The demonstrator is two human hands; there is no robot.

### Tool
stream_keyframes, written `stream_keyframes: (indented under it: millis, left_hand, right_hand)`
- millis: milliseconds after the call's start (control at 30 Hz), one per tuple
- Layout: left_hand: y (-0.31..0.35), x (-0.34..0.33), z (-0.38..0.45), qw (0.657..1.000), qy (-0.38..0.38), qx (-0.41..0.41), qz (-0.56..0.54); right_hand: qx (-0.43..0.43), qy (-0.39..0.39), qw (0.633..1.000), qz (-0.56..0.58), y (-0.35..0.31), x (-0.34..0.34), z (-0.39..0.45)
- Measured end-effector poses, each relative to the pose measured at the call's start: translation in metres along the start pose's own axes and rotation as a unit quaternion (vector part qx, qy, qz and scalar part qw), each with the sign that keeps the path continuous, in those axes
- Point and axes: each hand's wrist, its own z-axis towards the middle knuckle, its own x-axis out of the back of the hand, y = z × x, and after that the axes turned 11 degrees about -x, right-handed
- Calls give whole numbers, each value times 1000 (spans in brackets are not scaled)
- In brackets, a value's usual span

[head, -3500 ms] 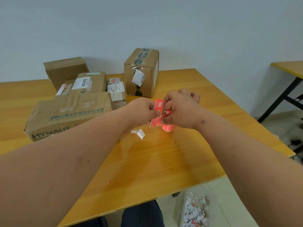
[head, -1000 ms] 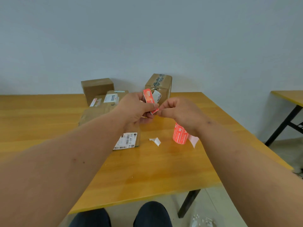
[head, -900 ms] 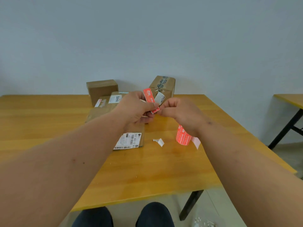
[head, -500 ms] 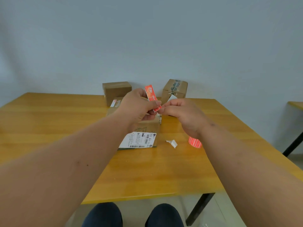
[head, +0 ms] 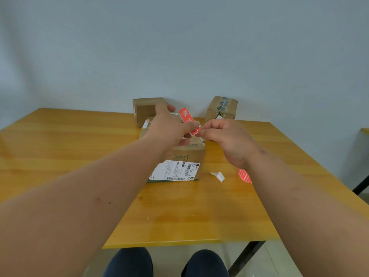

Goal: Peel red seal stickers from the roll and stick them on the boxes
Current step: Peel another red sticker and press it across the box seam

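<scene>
Both hands are raised over the middle of the wooden counter (head: 179,212), fingertips meeting. The left hand (head: 169,126) pinches a red seal sticker (head: 186,116) between thumb and curled fingers, the strip tilting up and away from them. The right hand (head: 225,138) has its fingers curled, thumb and forefinger nipping the sticker's lower end, just beside the left thumb. Both forearms reach in from the near edge, well above the surface.

Directly beneath the fingers sits a cardboard box (head: 179,160) with a white shipping label (head: 175,170) facing the near side. Beyond the left fingers stands a plain brown box (head: 145,110); beyond the right fingers, a taped box (head: 221,107) at the far edge by the wall. Below the right wrist, the red sticker roll (head: 244,175) lies on the counter, partly hidden, with a scrap of white backing paper (head: 218,175) just beside it. Bare wood spreads wide to the left of the fingers and toward the near edge.
</scene>
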Motion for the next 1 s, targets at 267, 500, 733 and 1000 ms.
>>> stream_keyframes:
  millis: [267,500,733,1000]
  left_hand:
    - [-5,8,3,916,-28,-271,294]
    - [-3,13,8,951,-120,-171,226]
    - [-2,16,11,958,-124,-154,208]
    - [-9,16,13,956,-125,-140,224]
  right_hand:
    - [-3,38,999,-8,-7,4,9]
    - [3,50,998,-48,-4,1,18]
    - [13,42,996,-72,-2,-3,26]
    - [22,28,994,-105,-2,-7,22]
